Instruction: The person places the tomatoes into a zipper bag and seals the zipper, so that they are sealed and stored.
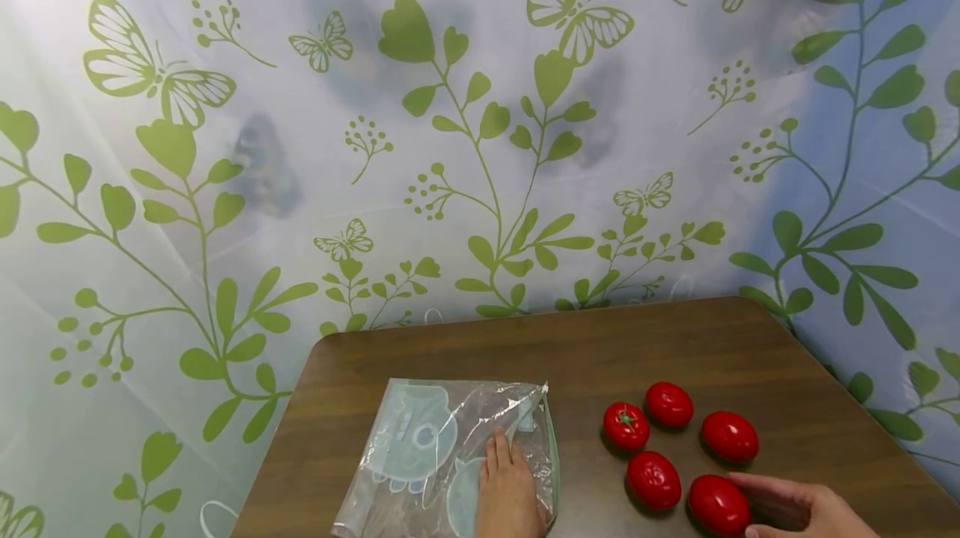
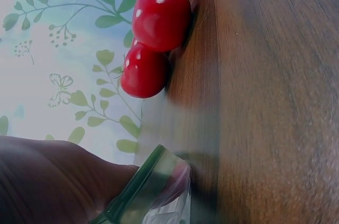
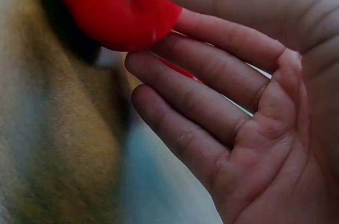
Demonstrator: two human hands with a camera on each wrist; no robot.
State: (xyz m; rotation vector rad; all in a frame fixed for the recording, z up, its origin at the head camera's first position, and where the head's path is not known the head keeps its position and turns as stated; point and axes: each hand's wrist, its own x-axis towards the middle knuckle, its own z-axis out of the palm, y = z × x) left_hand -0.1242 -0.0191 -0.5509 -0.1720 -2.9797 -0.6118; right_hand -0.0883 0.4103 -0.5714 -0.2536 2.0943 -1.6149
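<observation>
My left hand [image 1: 510,492] lies over a clear zip bag [image 1: 405,505] with pale blue printed shapes, fingers stretched across its top. In the left wrist view, the thumb [image 2: 69,171] reaches behind the bag's green zip edge [image 2: 143,173], its tip showing through the plastic. At the table's front right, my right hand [image 1: 806,509] pinches a shiny red tomato [image 1: 718,505] between thumb and fingertips. The right wrist view shows that tomato [image 3: 116,12] at the fingertips, with the lower fingers extended. One nearby tomato [image 1: 626,425] has a green stem star upward.
Other red tomatoes [image 1: 669,404] lie in a loose cluster right of the bag, one of them [image 1: 730,436] just behind the held one. Everything sits on a brown wooden table [image 1: 525,346]. A white curtain [image 1: 300,188] with green leaves and butterflies hangs behind it.
</observation>
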